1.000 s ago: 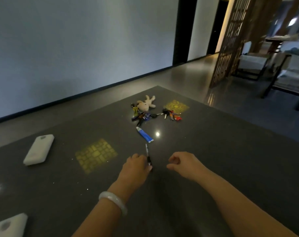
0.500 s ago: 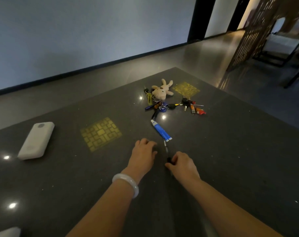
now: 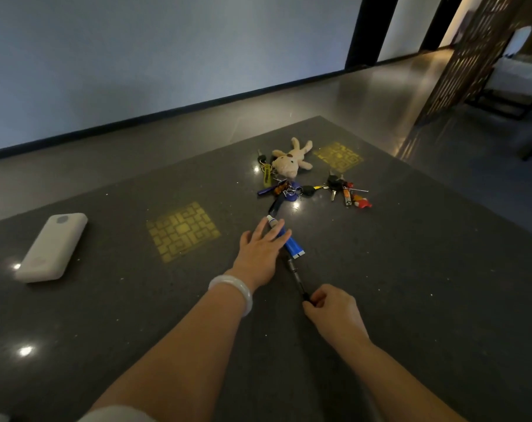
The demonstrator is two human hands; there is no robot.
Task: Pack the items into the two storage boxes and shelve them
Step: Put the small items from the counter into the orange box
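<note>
Since the frame half a second ago, my left hand (image 3: pixel 263 249) has moved up the frame from beside the pen (image 3: pixel 296 277) to the blue tube (image 3: pixel 290 243); its fingers are now spread flat, resting across the tube's capped end. My right hand (image 3: pixel 331 312) has stayed at the pen's near end, and its thumb and fingers pinch that end. The keys and the plush toy (image 3: pixel 292 158) have not shifted on the surface (image 3: pixel 410 269).

The pen lies at frame centre, its long axis running from my right hand up and slightly left toward the tube's flat end. The tube continues that line, white cap pointing to the upper left, crimped end toward the pen. The two key bunches (image 3: pixel 313 190) lie just above the tube, the plush toy above them.

A white case (image 3: pixel 53 246) lies at middle left. No writing on the tube or key tags is legible.
</note>
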